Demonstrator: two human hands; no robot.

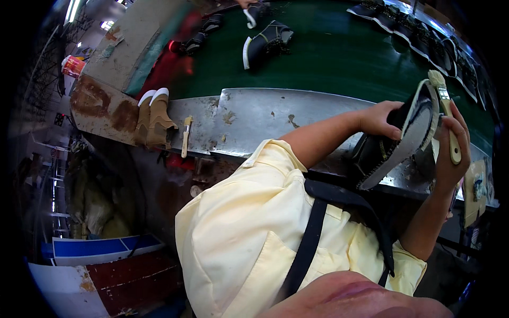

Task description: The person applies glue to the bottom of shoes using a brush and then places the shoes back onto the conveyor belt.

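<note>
My left hand (383, 120) grips a black shoe upper (411, 146) by its side. The shoe is tilted, its pale grey, stitched-edged underside turned toward my right hand. A flat paintbrush (444, 95) with a pale wooden handle is in my right hand (455, 139), held upright close beside the shoe. Its bristles point up near one end of the shoe; whether they touch it I cannot tell. Both hands are above the metal ledge (265, 114) in front of me.
Beyond the ledge runs a green belt (328, 58) carrying a black shoe (268, 45). Several dark shoes (408, 32) line its far right side. Tan boots (154, 119) and another brush (186, 137) are at the ledge's left. Another person's hand (245, 3) shows at the top.
</note>
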